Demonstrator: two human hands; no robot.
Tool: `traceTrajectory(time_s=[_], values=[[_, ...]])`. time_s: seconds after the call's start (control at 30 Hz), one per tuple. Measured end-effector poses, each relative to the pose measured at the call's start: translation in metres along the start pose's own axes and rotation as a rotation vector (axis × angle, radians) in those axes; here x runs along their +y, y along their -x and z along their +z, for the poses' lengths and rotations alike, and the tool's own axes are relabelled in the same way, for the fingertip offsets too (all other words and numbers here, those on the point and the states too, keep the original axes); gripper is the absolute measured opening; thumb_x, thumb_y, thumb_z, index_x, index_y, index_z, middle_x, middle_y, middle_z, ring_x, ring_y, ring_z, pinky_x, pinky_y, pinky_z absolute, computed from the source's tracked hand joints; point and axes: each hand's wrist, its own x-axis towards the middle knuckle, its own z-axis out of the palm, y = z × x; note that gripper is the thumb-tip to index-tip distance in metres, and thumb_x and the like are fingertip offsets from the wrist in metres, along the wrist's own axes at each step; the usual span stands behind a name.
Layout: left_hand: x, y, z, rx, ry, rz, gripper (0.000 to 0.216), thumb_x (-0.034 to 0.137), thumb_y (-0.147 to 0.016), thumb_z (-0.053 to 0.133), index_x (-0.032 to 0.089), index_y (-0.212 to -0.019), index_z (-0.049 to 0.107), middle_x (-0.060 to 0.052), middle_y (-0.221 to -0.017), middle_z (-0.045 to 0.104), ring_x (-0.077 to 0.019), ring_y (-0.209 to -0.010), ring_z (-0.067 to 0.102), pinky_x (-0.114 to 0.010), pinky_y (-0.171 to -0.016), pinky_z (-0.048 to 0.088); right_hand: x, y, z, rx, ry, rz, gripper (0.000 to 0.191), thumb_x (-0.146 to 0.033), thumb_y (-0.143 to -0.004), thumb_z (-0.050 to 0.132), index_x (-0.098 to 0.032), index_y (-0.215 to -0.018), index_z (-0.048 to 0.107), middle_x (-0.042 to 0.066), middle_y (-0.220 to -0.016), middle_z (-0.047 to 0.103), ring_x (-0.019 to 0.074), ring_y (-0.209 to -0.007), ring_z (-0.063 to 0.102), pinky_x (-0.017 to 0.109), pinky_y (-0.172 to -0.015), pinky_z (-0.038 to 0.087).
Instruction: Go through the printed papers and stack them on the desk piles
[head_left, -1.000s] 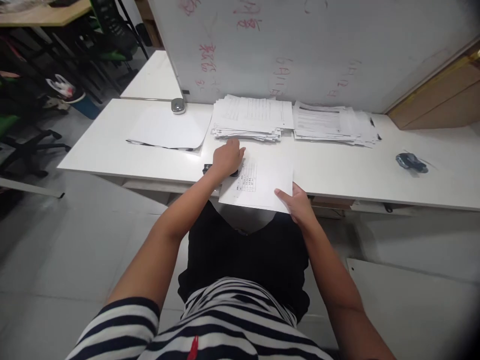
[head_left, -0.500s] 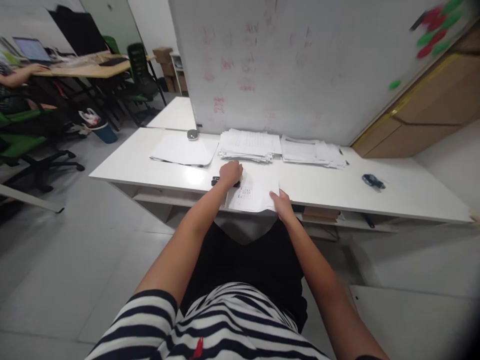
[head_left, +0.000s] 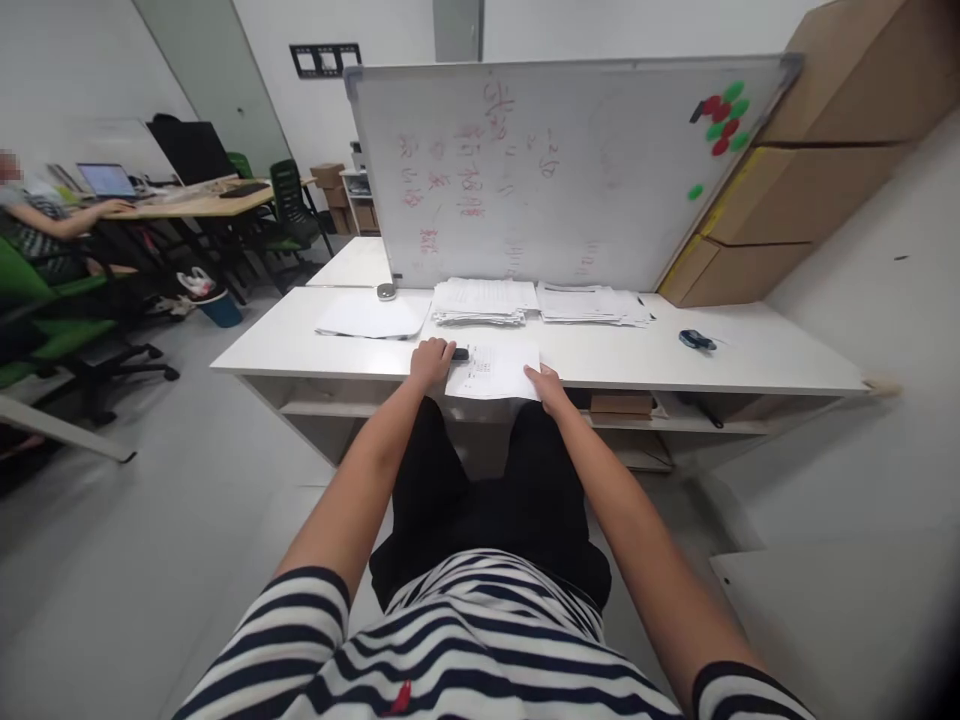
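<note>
Printed paper at the table's front edge: probably light, flexible and easily creased, best held by its margins. The right hand pinches its right edge; the left hand curls over an apparent black stapler at its left.

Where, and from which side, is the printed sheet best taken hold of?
Probably pinch the printed sheet near its front right corner, from the right: it is thin, its front overhangs the table, and the left hand is by its left edge.
</note>
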Motion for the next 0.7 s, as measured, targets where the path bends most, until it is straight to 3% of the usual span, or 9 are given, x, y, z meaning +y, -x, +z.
traceTrajectory(time_s=[0.2, 0.3, 0.37, 0.43, 0.53, 0.7], values=[[0.003, -0.002, 0.027, 0.246, -0.015, -0.076, 0.048, 0.042, -0.1, 0.021, 0.018, -0.096, 0.062, -0.015, -0.101, 0.062, -0.0292, -0.102, 0.053, -0.039, -0.079, 0.035, -0.037, 0.027, -0.033, -0.005, 0.196, -0.143, 0.02, -0.04, -0.073, 0.063, -0.02, -0.069, 0.063, 0.0, -0.067, 0.064, 0.0192, -0.072, 0.058, 0.032, -0.072, 0.048], [0.0, -0.01, 0.038, 0.295, -0.029, -0.09, 0.046, 0.043, -0.099, 0.024, 0.018, -0.09, 0.062, -0.014, -0.096, 0.063, -0.0292, -0.098, 0.054, -0.038, -0.074, 0.033, -0.054, 0.056, -0.066, 0.082, 0.289, -0.213, 0.024, -0.045, -0.076, 0.063, -0.021, -0.076, 0.066, 0.0, -0.068, 0.064, 0.0181, -0.072, 0.056, 0.031, -0.073, 0.046], [-0.002, -0.012, 0.042, 0.312, -0.029, -0.092, 0.047, 0.044, -0.099, 0.024, 0.018, -0.09, 0.062, -0.014, -0.095, 0.063, -0.0289, -0.097, 0.053, -0.037, -0.074, 0.032, -0.059, 0.074, -0.089, 0.197, 0.204, -0.237, 0.029, -0.049, -0.077, 0.064, -0.021, -0.084, 0.067, 0.001, -0.075, 0.068, 0.0178, -0.072, 0.059, 0.031, -0.072, 0.048], [-0.003, -0.012, 0.044, 0.323, -0.027, -0.087, 0.048, 0.045, -0.1, 0.023, 0.018, -0.09, 0.062, -0.013, -0.096, 0.063, -0.0284, -0.098, 0.053, -0.037, -0.075, 0.031, -0.057, 0.088, -0.112, 0.311, -0.042, -0.205, 0.038, -0.054, -0.073, 0.068, -0.021, -0.092, 0.067, 0.003, -0.084, 0.071, 0.0176, -0.073, 0.063, 0.031, -0.07, 0.051], [-0.003, -0.011, 0.045, 0.318, -0.024, -0.079, 0.047, 0.044, -0.1, 0.022, 0.019, -0.091, 0.061, -0.012, -0.095, 0.063, -0.0269, -0.099, 0.052, -0.037, -0.077, 0.031, -0.041, 0.1, -0.136, 0.345, -0.273, -0.078, 0.047, -0.055, -0.063, 0.078, -0.021, -0.094, 0.069, 0.003, -0.084, 0.072, 0.0168, -0.067, 0.065, 0.031, -0.064, 0.053], [-0.003, -0.009, 0.044, 0.331, -0.025, -0.064, 0.043, 0.042, -0.1, 0.026, 0.019, -0.087, 0.06, -0.011, -0.093, 0.062, -0.0257, -0.096, 0.051, -0.036, -0.078, 0.031, -0.008, 0.112, -0.151, 0.367, -0.077, 0.094, 0.041, -0.048, -0.063, 0.082, -0.02, -0.09, 0.072, 0.002, -0.078, 0.073, 0.0145, -0.059, 0.064, 0.028, -0.056, 0.053]])
